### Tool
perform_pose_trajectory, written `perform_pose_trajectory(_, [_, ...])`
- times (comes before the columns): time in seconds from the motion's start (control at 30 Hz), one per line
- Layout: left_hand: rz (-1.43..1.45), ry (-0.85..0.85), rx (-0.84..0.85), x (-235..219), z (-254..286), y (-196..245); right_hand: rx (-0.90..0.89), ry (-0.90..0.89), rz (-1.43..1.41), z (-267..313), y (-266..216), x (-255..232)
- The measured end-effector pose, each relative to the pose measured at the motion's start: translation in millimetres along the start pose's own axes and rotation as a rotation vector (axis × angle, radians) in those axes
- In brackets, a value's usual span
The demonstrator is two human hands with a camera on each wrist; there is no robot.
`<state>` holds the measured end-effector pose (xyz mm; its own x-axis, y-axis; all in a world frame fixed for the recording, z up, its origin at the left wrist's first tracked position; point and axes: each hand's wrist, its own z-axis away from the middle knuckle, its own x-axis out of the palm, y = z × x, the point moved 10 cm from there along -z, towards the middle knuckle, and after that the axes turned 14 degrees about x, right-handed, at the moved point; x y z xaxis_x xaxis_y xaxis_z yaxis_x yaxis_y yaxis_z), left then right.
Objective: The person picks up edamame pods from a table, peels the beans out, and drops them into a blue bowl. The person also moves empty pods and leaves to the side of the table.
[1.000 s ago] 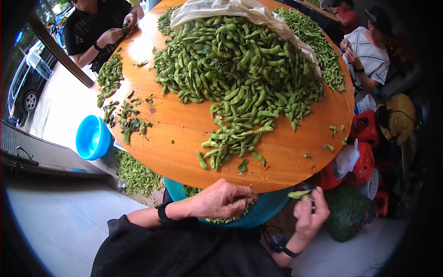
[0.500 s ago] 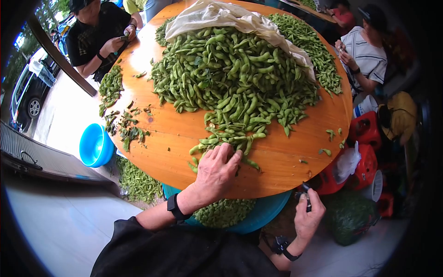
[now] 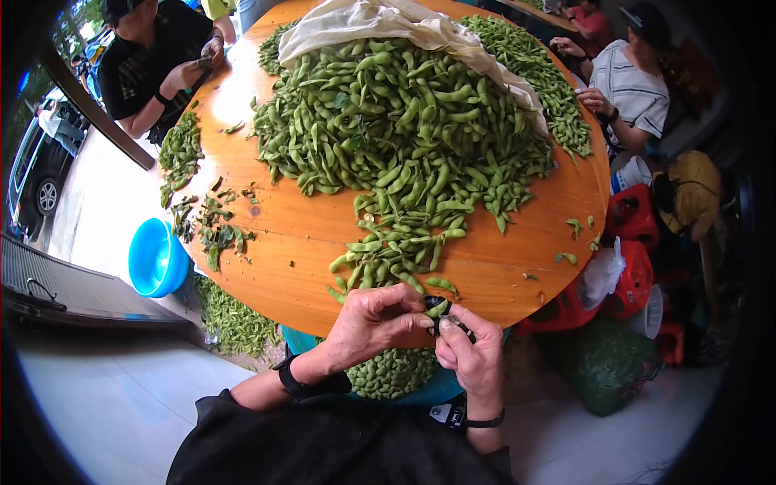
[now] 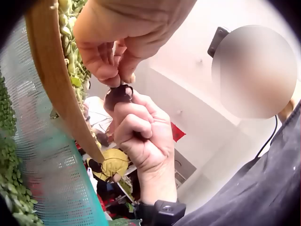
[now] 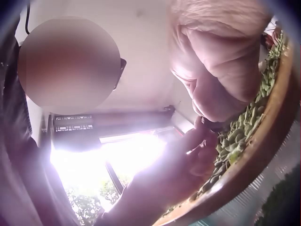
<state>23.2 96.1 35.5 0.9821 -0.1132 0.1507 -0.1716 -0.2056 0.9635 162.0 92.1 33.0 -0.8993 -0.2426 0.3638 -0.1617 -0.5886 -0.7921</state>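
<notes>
Daylight is streaming in left of the hands [image 3: 368,327], glaring off the table [image 3: 501,279] beyond them and hazing the right-wrist view; dark edges are bowing.

A person's left-hand grip [image 3: 374,323] pinches a green pod [image 3: 437,309], the right-hand grip [image 3: 474,352] holding a dark tool [image 3: 463,328] beside it, at the near edge of a round table [image 3: 493,263] bearing heaped pods [image 3: 404,121].

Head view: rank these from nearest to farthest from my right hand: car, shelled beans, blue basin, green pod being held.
1. Green pod: just left of the right hand.
2. Shelled beans: lower left.
3. Blue basin: well off to the left.
4. Car: upper left, in the background.
</notes>
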Motion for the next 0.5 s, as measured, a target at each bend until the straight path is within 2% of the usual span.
perform_pose_trajectory(0.03, [0.003,0.003,-0.001,0.0,0.3,-0.4,0.003,0.001,0.003,-1.1,0.2,0.3])
perform_pose_trajectory(0.13, [-0.361,-0.038,0.21,-1.7,-3.3,24.6,0.013,-0.008,0.031,-3.6,1.4,2.3])
perform_pose_trajectory(0.27, [-0.417,-0.022,0.24,0.5,0.2,25.1,-0.036,-0.004,0.024,-5.3,1.1,2.2])
perform_pose_trajectory(0.33, [-0.006,0.072,0.098,-0.7,3.2,7.2,-0.077,-0.004,0.004,-4.4,-0.9,-1.9])
perform_pose_trajectory(0.37, [0.289,0.088,-0.16,2.9,8.9,-13.6,-0.044,-0.073,-0.062,-4.2,1.8,-2.0])
perform_pose_trajectory(0.43, [0.722,0.05,-0.342,18.2,13.9,-29.3,-0.011,-0.143,-0.13,-3.3,5.2,-1.4])
perform_pose_trajectory(0.5, [0.829,0.035,-0.364,26.6,14.6,-29.7,0.016,-0.202,-0.294,-2.5,8.1,-1.4])
